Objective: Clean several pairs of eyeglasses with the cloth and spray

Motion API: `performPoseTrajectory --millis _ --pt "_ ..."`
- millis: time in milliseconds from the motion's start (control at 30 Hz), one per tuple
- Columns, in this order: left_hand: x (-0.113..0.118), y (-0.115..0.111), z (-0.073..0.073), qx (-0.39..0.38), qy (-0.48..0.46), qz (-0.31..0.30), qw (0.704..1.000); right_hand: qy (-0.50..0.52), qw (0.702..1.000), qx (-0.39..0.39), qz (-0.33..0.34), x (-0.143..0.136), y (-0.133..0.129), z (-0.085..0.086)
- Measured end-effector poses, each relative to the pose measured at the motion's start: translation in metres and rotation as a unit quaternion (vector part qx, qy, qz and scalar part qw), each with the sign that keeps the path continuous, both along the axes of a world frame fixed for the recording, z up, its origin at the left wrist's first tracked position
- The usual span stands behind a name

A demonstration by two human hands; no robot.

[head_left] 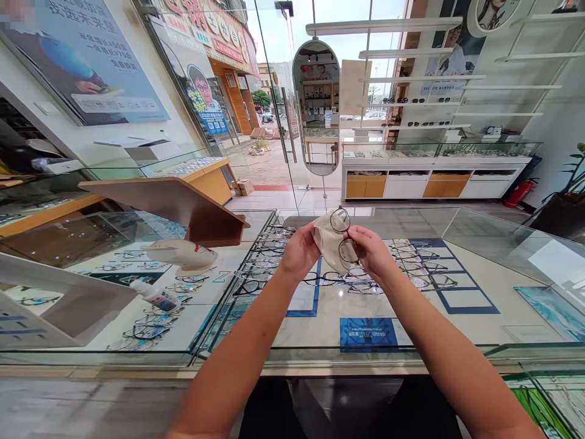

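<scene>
A pair of round dark-rimmed eyeglasses (339,221) is held up over the glass counter, turned so one lens sits above the other. My right hand (369,249) pinches the frame near its middle. A beige cleaning cloth (329,245) is gripped by my left hand (299,251); it lies against the lenses from the left side. Part of the cloth shows behind the lower lens. Below my hands, rows of eyeglasses (322,278) lie in the display case, partly hidden by my hands and forearms.
On the left half of the glass counter (237,360) stand a brown slanted stand (214,225), a bunched beige cloth (183,253) and a small white bottle (155,296). A blue card (368,334) lies near the front. An oval mirror (316,110) stands beyond.
</scene>
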State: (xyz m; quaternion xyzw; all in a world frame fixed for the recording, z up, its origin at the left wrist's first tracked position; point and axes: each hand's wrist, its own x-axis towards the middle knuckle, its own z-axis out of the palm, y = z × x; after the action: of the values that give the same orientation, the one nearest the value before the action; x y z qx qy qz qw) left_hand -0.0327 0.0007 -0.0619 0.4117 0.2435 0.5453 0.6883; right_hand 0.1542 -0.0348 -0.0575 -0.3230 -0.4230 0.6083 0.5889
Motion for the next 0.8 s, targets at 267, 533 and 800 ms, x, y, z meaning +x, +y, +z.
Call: performPoseTrajectory --millis 267,533,800 --pt "-0.0101 0.0009 0.0080 0.031 0.092 0.021 0.995 -0.078 0.994 0.019 0.071 0.0091 0.0003 0.0012" --pt "-0.0085 -0.0028 0.0100 0.067 0.111 0.023 0.991 -0.063 0.996 0.000 0.067 0.0078 -0.0011 0.0042" --pt "-0.0077 -0.0045 0.0106 0.124 0.119 0.079 0.982 -0.001 0.998 0.007 0.062 0.0090 -0.0009 0.0050"
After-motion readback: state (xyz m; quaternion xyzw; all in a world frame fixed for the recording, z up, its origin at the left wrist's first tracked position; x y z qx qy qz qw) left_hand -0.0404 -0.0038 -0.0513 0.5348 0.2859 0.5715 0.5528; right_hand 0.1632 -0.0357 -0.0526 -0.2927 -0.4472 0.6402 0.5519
